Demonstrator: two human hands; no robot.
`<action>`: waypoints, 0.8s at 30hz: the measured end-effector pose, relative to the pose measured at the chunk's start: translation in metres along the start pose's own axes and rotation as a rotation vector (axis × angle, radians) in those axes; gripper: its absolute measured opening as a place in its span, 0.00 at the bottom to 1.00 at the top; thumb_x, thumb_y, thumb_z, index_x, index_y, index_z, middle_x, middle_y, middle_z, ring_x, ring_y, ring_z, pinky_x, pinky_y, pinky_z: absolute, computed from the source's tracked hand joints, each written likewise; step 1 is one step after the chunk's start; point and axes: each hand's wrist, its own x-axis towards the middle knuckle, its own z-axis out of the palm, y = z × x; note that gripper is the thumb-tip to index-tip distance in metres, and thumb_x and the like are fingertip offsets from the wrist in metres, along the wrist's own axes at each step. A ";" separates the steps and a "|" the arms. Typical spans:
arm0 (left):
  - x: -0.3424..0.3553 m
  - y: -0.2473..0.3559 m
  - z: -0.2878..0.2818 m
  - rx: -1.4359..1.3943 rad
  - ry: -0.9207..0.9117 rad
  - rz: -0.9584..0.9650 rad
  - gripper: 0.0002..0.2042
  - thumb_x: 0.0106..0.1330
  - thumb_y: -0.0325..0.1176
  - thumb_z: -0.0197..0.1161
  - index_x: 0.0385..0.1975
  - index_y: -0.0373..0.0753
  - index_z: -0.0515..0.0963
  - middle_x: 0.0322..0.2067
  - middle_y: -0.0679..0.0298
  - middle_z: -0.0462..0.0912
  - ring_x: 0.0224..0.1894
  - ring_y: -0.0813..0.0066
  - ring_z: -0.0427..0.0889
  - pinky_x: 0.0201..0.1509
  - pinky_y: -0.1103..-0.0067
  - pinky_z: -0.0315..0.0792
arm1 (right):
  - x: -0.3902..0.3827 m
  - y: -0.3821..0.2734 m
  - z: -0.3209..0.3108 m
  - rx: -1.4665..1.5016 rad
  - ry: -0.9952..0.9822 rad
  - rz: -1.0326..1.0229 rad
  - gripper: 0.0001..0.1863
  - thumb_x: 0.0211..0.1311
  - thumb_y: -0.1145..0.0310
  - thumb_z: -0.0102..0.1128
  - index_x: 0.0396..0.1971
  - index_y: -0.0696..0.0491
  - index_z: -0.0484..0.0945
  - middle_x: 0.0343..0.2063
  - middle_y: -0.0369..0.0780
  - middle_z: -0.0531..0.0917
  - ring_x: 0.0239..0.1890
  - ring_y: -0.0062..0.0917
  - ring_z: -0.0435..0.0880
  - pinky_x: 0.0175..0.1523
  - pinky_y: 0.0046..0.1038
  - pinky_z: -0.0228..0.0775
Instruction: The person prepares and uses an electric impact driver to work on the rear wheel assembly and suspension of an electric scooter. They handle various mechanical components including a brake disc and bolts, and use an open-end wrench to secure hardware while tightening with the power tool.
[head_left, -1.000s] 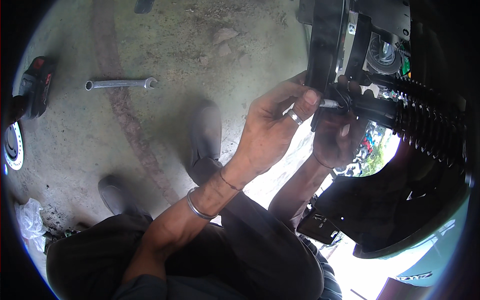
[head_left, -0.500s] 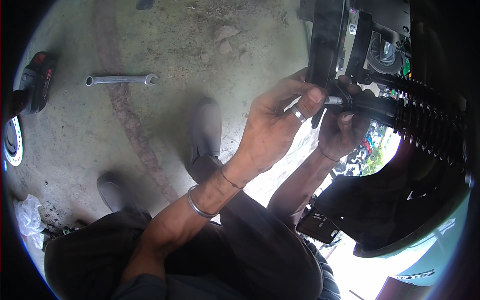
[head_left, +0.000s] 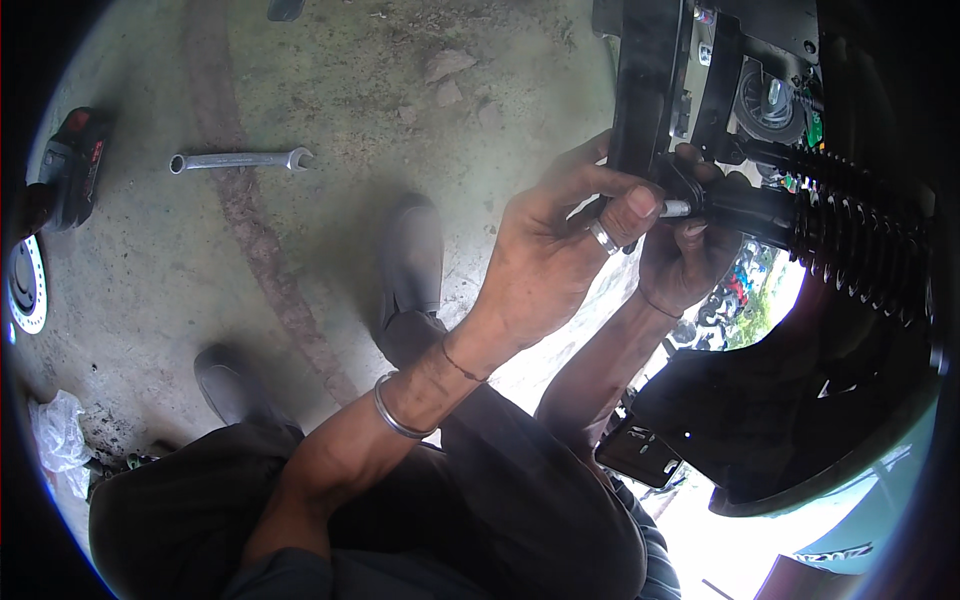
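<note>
My left hand (head_left: 550,245), with a ring and a bangle, is closed at a short silver bolt (head_left: 678,208), its thumb and fingers pinching the outer end. The bolt's inner end meets a black bracket at the end of a shock absorber (head_left: 765,218) with a dark coil spring (head_left: 860,240). Beneath that joint, my right hand (head_left: 690,262) is closed around the shock absorber's end, fingertips showing above it. A black frame bar (head_left: 648,85) runs down to the joint, just beyond my left fingers. The bolt's tip is hidden in my left fingers.
A combination wrench (head_left: 242,160) lies on the concrete floor. Farther left are a black battery-like block (head_left: 78,165), a white-rimmed disc (head_left: 38,285) and a clear plastic bag (head_left: 60,430). A dark curved panel (head_left: 740,420) hangs at right, beside a black phone-like case (head_left: 640,455).
My left hand has moved slightly right, toward the joint. Less of the silver bolt shows between its thumb and the bracket. My right hand stays almost in place.
</note>
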 end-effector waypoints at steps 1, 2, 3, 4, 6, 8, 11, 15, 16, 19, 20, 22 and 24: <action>0.000 0.001 0.000 0.002 -0.001 0.011 0.14 0.68 0.40 0.63 0.41 0.34 0.81 0.50 0.58 0.80 0.51 0.75 0.75 0.59 0.75 0.67 | 0.000 0.000 0.000 0.003 0.001 0.005 0.26 0.57 0.69 0.68 0.56 0.54 0.71 0.52 0.45 0.79 0.62 0.39 0.72 0.67 0.45 0.62; -0.001 0.001 0.001 0.005 -0.001 0.023 0.14 0.68 0.40 0.63 0.41 0.34 0.81 0.50 0.58 0.79 0.52 0.75 0.75 0.59 0.75 0.67 | 0.000 0.000 0.000 -0.002 0.000 0.007 0.26 0.57 0.69 0.68 0.56 0.54 0.71 0.52 0.45 0.79 0.62 0.39 0.72 0.67 0.46 0.62; 0.000 0.001 0.001 0.016 0.008 0.026 0.14 0.68 0.40 0.63 0.41 0.34 0.81 0.50 0.57 0.79 0.52 0.74 0.75 0.60 0.75 0.66 | 0.000 -0.001 0.000 -0.003 0.000 0.007 0.26 0.58 0.69 0.68 0.56 0.54 0.71 0.52 0.45 0.78 0.62 0.39 0.72 0.67 0.46 0.62; 0.000 0.001 0.002 0.028 0.016 0.029 0.14 0.68 0.40 0.63 0.41 0.34 0.81 0.51 0.57 0.79 0.52 0.74 0.75 0.60 0.75 0.66 | 0.000 -0.001 0.000 -0.004 0.000 0.008 0.26 0.58 0.69 0.68 0.56 0.54 0.71 0.52 0.45 0.78 0.62 0.39 0.72 0.67 0.46 0.62; 0.000 0.000 0.003 0.035 0.034 0.027 0.14 0.68 0.40 0.63 0.41 0.34 0.81 0.51 0.56 0.79 0.53 0.74 0.75 0.60 0.75 0.66 | 0.000 -0.001 -0.002 0.003 -0.005 0.007 0.26 0.58 0.69 0.68 0.56 0.55 0.71 0.53 0.46 0.78 0.62 0.39 0.72 0.67 0.46 0.62; -0.001 -0.003 0.004 0.026 0.053 0.015 0.15 0.68 0.40 0.64 0.41 0.33 0.81 0.52 0.56 0.78 0.53 0.74 0.75 0.61 0.74 0.66 | 0.000 0.000 -0.002 0.012 -0.011 0.001 0.27 0.58 0.70 0.67 0.57 0.55 0.70 0.53 0.46 0.78 0.62 0.40 0.72 0.67 0.46 0.62; -0.001 -0.003 0.004 0.021 0.054 0.000 0.15 0.68 0.41 0.64 0.41 0.32 0.81 0.52 0.56 0.78 0.53 0.73 0.75 0.61 0.73 0.65 | 0.000 0.002 -0.003 0.032 -0.016 -0.003 0.27 0.58 0.70 0.67 0.58 0.54 0.70 0.53 0.47 0.78 0.62 0.40 0.72 0.67 0.45 0.62; -0.001 -0.004 0.005 0.075 0.042 0.051 0.15 0.66 0.40 0.66 0.41 0.34 0.81 0.48 0.56 0.81 0.56 0.71 0.72 0.63 0.72 0.65 | -0.002 0.002 -0.006 0.035 -0.013 -0.001 0.29 0.59 0.71 0.66 0.60 0.52 0.69 0.53 0.48 0.78 0.61 0.40 0.73 0.66 0.44 0.64; -0.001 -0.004 0.006 0.126 0.043 0.066 0.14 0.65 0.40 0.67 0.41 0.35 0.81 0.47 0.56 0.81 0.58 0.71 0.71 0.63 0.71 0.65 | -0.002 0.002 -0.007 0.032 -0.015 -0.006 0.29 0.59 0.71 0.66 0.61 0.52 0.69 0.53 0.49 0.78 0.61 0.40 0.73 0.66 0.44 0.65; 0.000 -0.003 0.009 0.173 0.061 0.083 0.13 0.64 0.40 0.68 0.40 0.36 0.82 0.42 0.57 0.82 0.60 0.70 0.70 0.63 0.70 0.65 | -0.003 0.003 -0.009 0.055 -0.001 0.017 0.29 0.59 0.71 0.66 0.60 0.52 0.69 0.53 0.50 0.78 0.61 0.41 0.74 0.66 0.44 0.65; 0.000 -0.002 0.009 0.171 0.070 0.084 0.13 0.63 0.40 0.68 0.39 0.37 0.83 0.40 0.58 0.83 0.60 0.70 0.69 0.63 0.69 0.66 | -0.003 0.003 -0.009 0.044 0.000 0.019 0.29 0.58 0.70 0.67 0.60 0.52 0.69 0.53 0.50 0.78 0.61 0.41 0.74 0.66 0.44 0.65; 0.003 -0.001 0.008 0.235 0.045 0.051 0.15 0.62 0.39 0.69 0.43 0.36 0.80 0.40 0.59 0.81 0.59 0.69 0.70 0.62 0.70 0.68 | -0.003 0.001 -0.008 0.018 0.004 0.022 0.30 0.58 0.70 0.68 0.60 0.52 0.69 0.53 0.51 0.78 0.61 0.41 0.74 0.67 0.45 0.64; 0.005 0.000 0.008 0.200 0.066 0.022 0.20 0.60 0.38 0.71 0.47 0.34 0.77 0.42 0.58 0.80 0.58 0.69 0.71 0.60 0.71 0.70 | -0.001 0.000 -0.008 0.002 -0.015 0.024 0.31 0.57 0.70 0.68 0.61 0.52 0.68 0.53 0.51 0.78 0.61 0.41 0.73 0.67 0.45 0.63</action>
